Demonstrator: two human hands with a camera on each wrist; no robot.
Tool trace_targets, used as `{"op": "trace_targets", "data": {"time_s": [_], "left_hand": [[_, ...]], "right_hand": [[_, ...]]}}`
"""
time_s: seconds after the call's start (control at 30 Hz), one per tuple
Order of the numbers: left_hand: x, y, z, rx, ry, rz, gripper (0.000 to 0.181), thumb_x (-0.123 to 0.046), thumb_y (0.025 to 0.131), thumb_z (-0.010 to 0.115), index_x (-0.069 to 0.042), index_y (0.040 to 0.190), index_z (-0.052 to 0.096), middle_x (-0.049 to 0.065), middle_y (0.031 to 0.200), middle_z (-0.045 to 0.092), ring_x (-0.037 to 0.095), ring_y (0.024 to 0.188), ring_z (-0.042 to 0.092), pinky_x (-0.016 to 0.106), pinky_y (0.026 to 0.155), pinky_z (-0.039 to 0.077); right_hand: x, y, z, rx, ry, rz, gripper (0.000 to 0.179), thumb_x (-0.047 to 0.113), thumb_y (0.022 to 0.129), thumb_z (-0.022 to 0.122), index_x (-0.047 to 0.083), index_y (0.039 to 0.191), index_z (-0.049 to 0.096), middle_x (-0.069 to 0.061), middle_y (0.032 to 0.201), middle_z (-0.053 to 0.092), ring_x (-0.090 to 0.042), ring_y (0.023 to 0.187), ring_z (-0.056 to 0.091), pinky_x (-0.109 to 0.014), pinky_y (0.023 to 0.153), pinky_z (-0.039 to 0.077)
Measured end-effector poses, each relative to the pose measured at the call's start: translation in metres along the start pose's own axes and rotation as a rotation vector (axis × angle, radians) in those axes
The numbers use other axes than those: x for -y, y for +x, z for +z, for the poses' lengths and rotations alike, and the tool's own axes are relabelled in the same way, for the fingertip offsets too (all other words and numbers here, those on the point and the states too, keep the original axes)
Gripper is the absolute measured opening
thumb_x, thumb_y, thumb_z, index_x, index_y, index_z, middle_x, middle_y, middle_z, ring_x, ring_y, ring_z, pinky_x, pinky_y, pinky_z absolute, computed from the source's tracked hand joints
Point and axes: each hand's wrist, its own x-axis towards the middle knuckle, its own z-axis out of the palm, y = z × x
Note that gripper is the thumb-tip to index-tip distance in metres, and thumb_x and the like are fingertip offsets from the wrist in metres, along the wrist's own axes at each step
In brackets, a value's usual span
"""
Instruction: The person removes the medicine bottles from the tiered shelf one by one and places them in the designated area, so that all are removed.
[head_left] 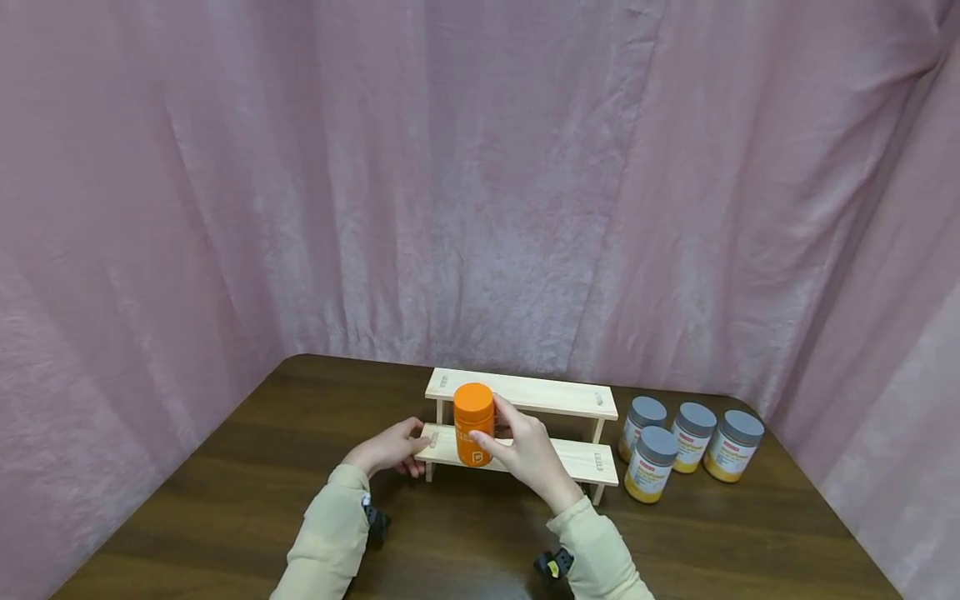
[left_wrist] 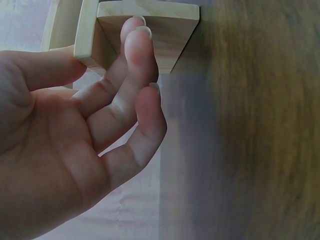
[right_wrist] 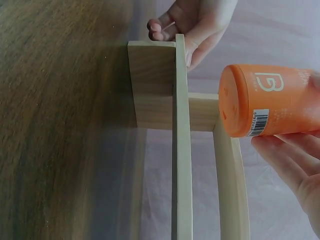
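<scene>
A two-tier wooden shelf [head_left: 577, 454] stands on the dark table. My right hand [head_left: 528, 454] grips an orange jar [head_left: 474, 425] upright between thumb and fingers. In the right wrist view a gap shows between the base of the orange jar [right_wrist: 267, 100] and the lower board [right_wrist: 182, 150]. At the left end of the lower tier, my left hand [head_left: 392, 448] holds the shelf, its thumb on the board. The left wrist view shows the fingers [left_wrist: 140, 55] bent in front of the shelf's end leg [left_wrist: 150, 10].
Several jars with grey lids, such as the front grey-lidded jar [head_left: 651, 467], stand to the right of the shelf. Pink curtains [head_left: 480, 183] hang close behind the table [head_left: 225, 500]. The upper board [head_left: 532, 392] sits behind and above the lower one.
</scene>
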Motion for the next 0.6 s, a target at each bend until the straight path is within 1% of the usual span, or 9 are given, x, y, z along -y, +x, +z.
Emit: {"op": "trace_targets", "data": {"time_s": [0.07, 0.17, 0.3, 0.47, 0.6], "left_hand": [[0.0015, 0.0000, -0.0001, -0.003, -0.001, -0.001, 0.027, -0.018, 0.102, 0.046, 0.000, 0.122, 0.043, 0.007, 0.068, 0.065, 0.011, 0.056, 0.059, 0.027, 0.057, 0.043], [0.0017, 0.0002, -0.0014, 0.001, -0.003, -0.002, 0.028, -0.018, 0.103, 0.046, 0.000, 0.123, 0.043, 0.007, 0.069, 0.065, 0.012, 0.057, 0.059, 0.027, 0.058, 0.043], [0.0009, -0.0001, -0.0032, 0.010, -0.006, -0.004, 0.029, -0.017, 0.103, 0.044, 0.001, 0.125, 0.041, 0.006, 0.067, 0.065, 0.011, 0.055, 0.059, 0.027, 0.058, 0.043], [0.0001, -0.0006, -0.0020, 0.017, -0.018, -0.002, 0.030, -0.017, 0.103, 0.044, 0.002, 0.126, 0.040, 0.004, 0.066, 0.065, 0.010, 0.055, 0.058, 0.028, 0.059, 0.043], [-0.0009, -0.0007, -0.0002, 0.017, -0.015, 0.003, 0.030, -0.016, 0.103, 0.044, 0.003, 0.125, 0.040, 0.005, 0.067, 0.066, 0.010, 0.055, 0.059, 0.028, 0.059, 0.043]], "right_hand": [[0.0009, -0.0007, 0.0010, 0.010, -0.006, -0.013, 0.055, 0.016, 0.086, 0.073, 0.000, 0.134, 0.051, -0.014, 0.105, 0.072, -0.024, 0.088, 0.071, -0.032, 0.072, 0.058], [0.0037, -0.0004, 0.0012, 0.024, -0.015, -0.010, 0.054, 0.017, 0.085, 0.074, 0.002, 0.133, 0.052, -0.013, 0.105, 0.072, -0.023, 0.090, 0.071, -0.032, 0.073, 0.058], [0.0064, -0.0007, 0.0011, 0.048, -0.054, -0.014, 0.054, 0.021, 0.085, 0.074, 0.005, 0.132, 0.052, -0.010, 0.107, 0.072, -0.020, 0.094, 0.071, -0.030, 0.075, 0.058], [0.0056, -0.0053, -0.0023, 0.054, -0.097, -0.035, 0.053, 0.022, 0.084, 0.076, 0.006, 0.130, 0.053, -0.009, 0.107, 0.072, -0.019, 0.093, 0.071, -0.027, 0.074, 0.057], [0.0021, -0.0080, -0.0086, 0.052, -0.103, -0.033, 0.053, 0.021, 0.084, 0.075, 0.005, 0.130, 0.053, -0.009, 0.107, 0.072, -0.020, 0.092, 0.071, -0.027, 0.074, 0.057]]}}
